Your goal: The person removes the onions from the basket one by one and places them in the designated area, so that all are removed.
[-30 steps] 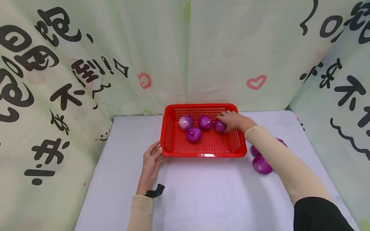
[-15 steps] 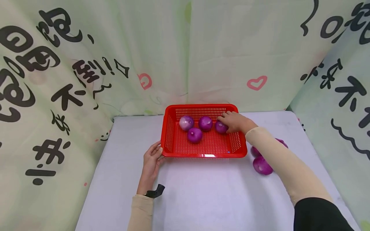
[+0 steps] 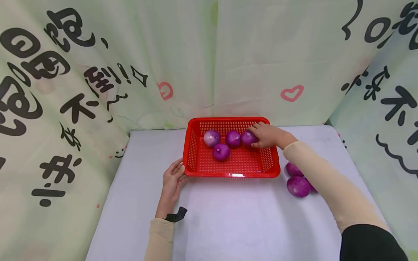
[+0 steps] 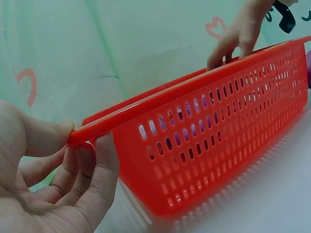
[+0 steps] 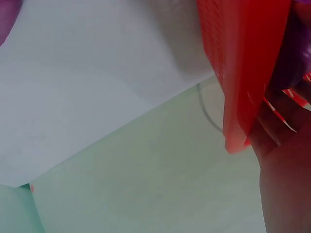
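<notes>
- The right hand (image 3: 268,136) reaches over the right side of the basket, its fingers curled round a red onion (image 3: 249,138); whether that onion rests on the basket floor I cannot tell.
- Just left of the right hand's onion sits a second red onion (image 3: 233,139); beyond it, further left, is a paler red onion (image 3: 212,138).
- Nearer the person than these two, left of the right hand, lies a fourth red onion (image 3: 221,152).
- Around all four is the red perforated plastic basket (image 3: 243,165), with the right hand inside its right end.
- The left hand (image 3: 173,178) pinches the rim at the basket's near left corner, thumb on top and fingers beneath.
- Behind the left hand, at the wrist, is a black strap (image 3: 176,214).
- Outside the basket, nearer the person than the right hand and partly under its beige sleeve (image 3: 320,181), more red onions (image 3: 298,186) lie clustered on the white tabletop (image 3: 228,221).
- Beyond both hands hangs a pale green printed curtain (image 3: 248,54).
</notes>
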`<control>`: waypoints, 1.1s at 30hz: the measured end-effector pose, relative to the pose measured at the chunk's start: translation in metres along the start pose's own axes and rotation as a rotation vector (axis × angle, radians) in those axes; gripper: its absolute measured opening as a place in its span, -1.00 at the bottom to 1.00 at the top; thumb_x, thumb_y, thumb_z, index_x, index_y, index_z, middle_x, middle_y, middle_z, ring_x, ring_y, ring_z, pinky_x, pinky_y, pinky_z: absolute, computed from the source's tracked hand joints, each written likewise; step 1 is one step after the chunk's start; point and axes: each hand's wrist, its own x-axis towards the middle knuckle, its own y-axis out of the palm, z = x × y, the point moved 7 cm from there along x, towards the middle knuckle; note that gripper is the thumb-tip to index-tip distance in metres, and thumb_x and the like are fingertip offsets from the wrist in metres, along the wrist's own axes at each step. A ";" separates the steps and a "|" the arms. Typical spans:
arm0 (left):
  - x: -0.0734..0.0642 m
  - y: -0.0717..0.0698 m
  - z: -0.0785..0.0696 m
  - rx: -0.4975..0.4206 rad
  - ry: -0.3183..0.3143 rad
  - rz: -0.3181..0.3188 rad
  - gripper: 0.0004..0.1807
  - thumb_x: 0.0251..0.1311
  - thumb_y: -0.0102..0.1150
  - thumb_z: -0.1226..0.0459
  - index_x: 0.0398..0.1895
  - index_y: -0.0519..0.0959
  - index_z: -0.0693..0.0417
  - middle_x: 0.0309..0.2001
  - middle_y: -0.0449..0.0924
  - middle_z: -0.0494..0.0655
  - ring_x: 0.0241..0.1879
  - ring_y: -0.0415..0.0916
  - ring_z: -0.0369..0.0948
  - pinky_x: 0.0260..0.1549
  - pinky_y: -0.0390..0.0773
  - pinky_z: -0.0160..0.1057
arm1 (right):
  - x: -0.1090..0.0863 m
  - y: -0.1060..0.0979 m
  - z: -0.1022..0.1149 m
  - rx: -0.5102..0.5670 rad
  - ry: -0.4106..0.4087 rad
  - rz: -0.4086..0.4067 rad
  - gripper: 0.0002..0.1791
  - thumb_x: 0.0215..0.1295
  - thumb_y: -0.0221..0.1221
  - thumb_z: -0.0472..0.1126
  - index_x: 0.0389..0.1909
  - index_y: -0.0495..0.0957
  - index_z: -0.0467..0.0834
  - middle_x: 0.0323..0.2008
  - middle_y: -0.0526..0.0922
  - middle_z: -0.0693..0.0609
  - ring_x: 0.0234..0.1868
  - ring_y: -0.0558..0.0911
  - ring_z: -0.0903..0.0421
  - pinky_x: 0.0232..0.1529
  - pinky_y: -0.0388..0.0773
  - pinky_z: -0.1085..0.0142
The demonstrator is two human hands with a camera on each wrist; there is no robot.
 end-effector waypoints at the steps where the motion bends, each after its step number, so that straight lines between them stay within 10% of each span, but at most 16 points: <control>1: 0.000 0.000 0.000 -0.005 0.000 0.000 -0.53 0.50 0.11 0.36 0.44 0.44 0.13 0.08 0.58 -0.05 -0.12 0.70 -0.23 -0.13 0.75 -0.26 | -0.002 -0.004 0.000 0.023 0.007 -0.009 -0.18 0.40 0.27 0.06 0.50 0.27 -0.32 0.42 0.40 -0.37 0.43 0.34 -0.33 0.44 0.39 -0.24; 20: 0.001 0.001 0.001 -0.014 0.007 0.007 -0.53 0.49 0.14 0.34 0.43 0.45 0.12 0.16 0.55 0.09 -0.12 0.69 -0.22 -0.18 0.74 -0.33 | -0.049 -0.053 -0.038 0.332 0.117 -0.144 -0.25 0.55 0.05 0.22 0.44 0.33 -0.29 0.27 0.54 -0.28 0.33 0.45 -0.23 0.39 0.41 -0.24; 33: 0.002 0.001 0.001 -0.051 0.014 0.026 -0.52 0.50 0.08 0.42 0.44 0.42 0.19 0.10 0.56 0.07 -0.14 0.72 -0.22 -0.17 0.77 -0.27 | -0.096 -0.043 -0.079 0.368 0.194 -0.169 -0.36 0.56 0.08 0.13 0.33 0.40 -0.33 0.11 0.63 -0.24 0.13 0.58 -0.15 0.14 0.59 -0.16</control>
